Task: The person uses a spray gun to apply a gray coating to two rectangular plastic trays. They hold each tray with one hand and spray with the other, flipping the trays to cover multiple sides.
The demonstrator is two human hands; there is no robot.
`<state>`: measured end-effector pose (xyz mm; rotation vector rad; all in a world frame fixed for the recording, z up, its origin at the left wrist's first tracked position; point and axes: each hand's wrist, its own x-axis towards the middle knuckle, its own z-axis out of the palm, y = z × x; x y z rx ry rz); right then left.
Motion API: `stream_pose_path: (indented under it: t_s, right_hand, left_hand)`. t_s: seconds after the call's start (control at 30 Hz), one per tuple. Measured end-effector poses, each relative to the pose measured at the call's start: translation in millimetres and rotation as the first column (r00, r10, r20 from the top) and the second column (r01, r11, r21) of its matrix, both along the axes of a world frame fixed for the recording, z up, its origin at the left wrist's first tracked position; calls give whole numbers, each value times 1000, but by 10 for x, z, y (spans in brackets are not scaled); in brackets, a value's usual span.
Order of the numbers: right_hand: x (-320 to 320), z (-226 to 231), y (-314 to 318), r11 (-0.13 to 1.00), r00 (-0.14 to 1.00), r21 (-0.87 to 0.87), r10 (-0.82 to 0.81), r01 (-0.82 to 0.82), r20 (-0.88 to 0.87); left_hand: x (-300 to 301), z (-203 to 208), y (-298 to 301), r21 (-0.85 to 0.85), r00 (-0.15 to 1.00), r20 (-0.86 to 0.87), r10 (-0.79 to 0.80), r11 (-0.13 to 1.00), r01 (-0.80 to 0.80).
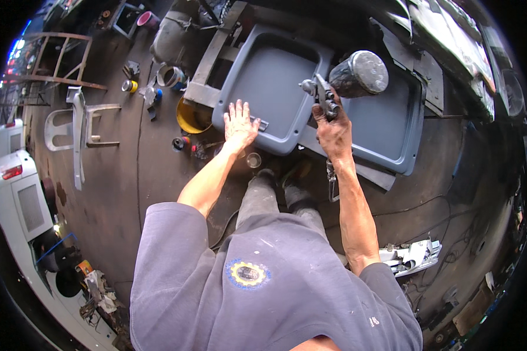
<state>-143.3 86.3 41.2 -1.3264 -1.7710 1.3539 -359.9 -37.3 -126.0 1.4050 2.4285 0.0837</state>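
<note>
My right hand [334, 133] is wrapped round the grip of a paint spray gun [323, 96]. The gun's dark, paint-smeared cup [360, 74] sits to the right of its body. A hose fitting hangs below that wrist. My left hand [240, 127] is stretched out with fingers spread, over the lower left part of a grey moulded panel [275, 70]. Whether the palm touches it I cannot tell. Just right of those fingertips is a small slot-like recess. A second grey panel [386, 126], partly behind the cup and my right hand, lies to the right.
Both panels rest on a metal stand [208, 82]. Left of it are a yellow bucket [187, 117], paint cans [173, 77] and a broken white plastic chair [76, 126]. A white vehicle [12, 175] stands far left. Hoses and a white part [413, 256] lie on the floor behind right.
</note>
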Motion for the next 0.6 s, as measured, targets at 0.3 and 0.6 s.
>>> stream_pose_path:
  t_s: [0.3, 0.6]
  right_hand:
    - [582, -323, 926, 962, 973, -182, -220, 205, -70]
    - [749, -569, 818, 893, 994, -443, 45, -83, -97]
  left_hand:
    - [22, -331, 1322, 120, 988, -143, -54, 990, 72]
    - [55, -346, 2240, 226, 956, -178, -233, 936, 270]
